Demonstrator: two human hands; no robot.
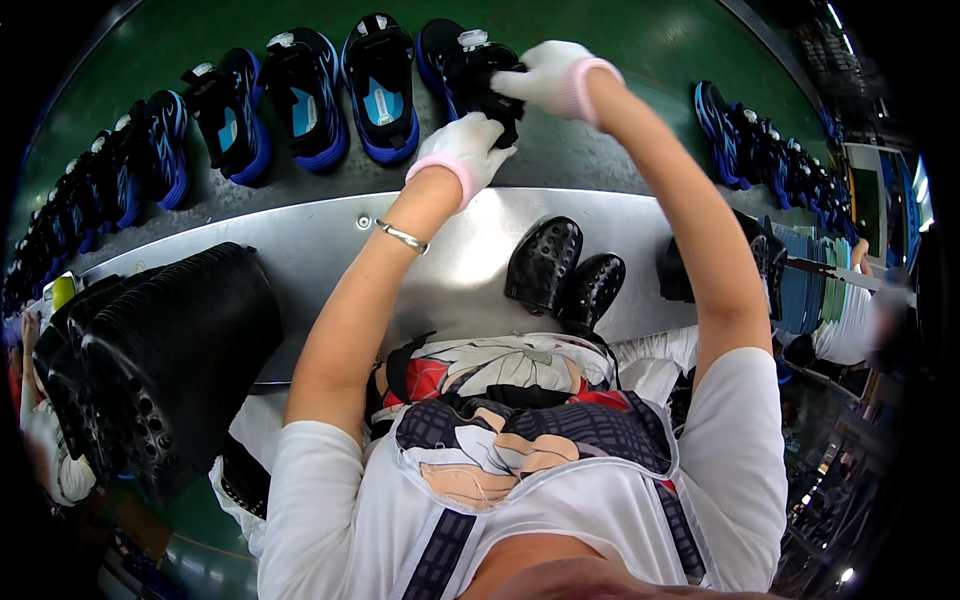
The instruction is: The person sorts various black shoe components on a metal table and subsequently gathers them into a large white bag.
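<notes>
A: Head view. What are the hands doing?

B: Both gloved hands are working at one shoe [448, 62], a little in from the belt's [580, 165] near edge. Right hand [545, 78] is gripping its dark upper. Left hand [468, 145] is resting, fingers bent, at the near end; whether it is gripping, I cannot tell.

A: How far along?

B: My reading: midway through this shoe, since it is not yet being released. The hands are hiding most of it, so no telling what is done inside. Left of it, a row [300, 95] is standing untouched along the belt, the closest showing blue insoles [383, 104]. Finished or waiting? Cannot tell.

A: And the table [640, 235]?

B: Two black forms [545, 262] are sitting toward its near edge, neither in hand. A stack [185, 310] is lying at the left end.
</notes>
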